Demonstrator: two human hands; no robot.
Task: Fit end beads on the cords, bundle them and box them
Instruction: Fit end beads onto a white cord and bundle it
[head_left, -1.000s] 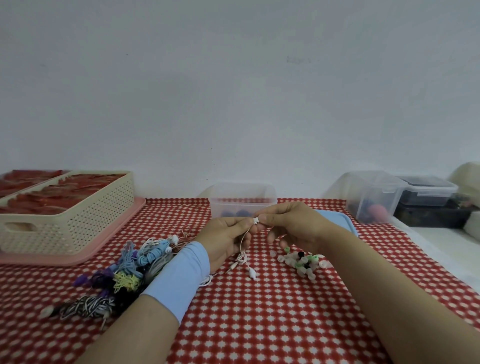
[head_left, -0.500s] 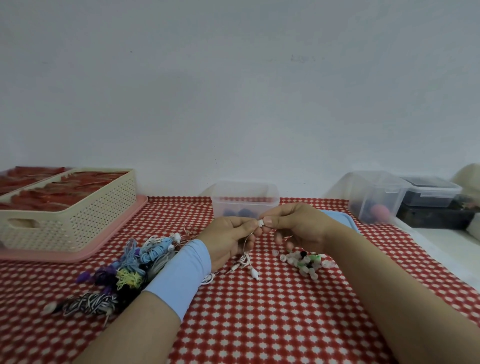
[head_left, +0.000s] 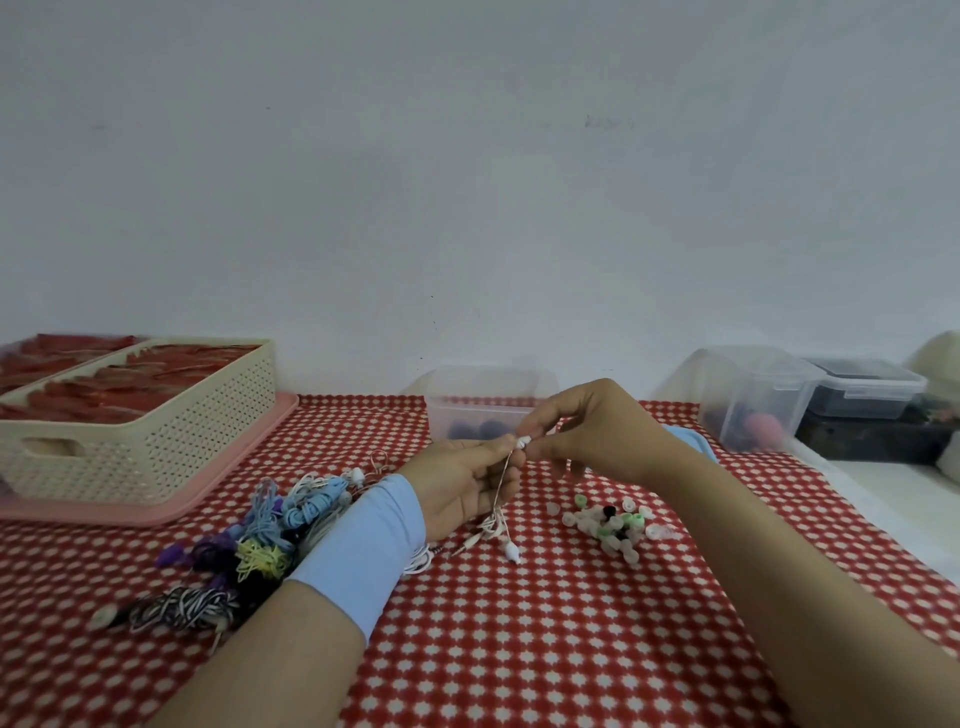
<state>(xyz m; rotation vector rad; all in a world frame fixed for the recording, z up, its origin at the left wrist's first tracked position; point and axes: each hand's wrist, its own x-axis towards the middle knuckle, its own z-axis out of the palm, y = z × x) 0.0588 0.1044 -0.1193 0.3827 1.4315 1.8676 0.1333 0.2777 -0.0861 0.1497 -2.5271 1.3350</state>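
Since half a second ago the right knuckles have risen a little, with both hands otherwise in place over the counter (head_left: 519, 649). Bundled cords (head_left: 249, 540) lie at left. The left hand (head_left: 457, 483) pinches the white cord (head_left: 500, 488) near its end; the right hand (head_left: 597, 436) has its grip closed on a white bead (head_left: 522, 442) there, above the loose beads (head_left: 608, 525). This looks like the fitting step; next probably calls for a straight, firm push
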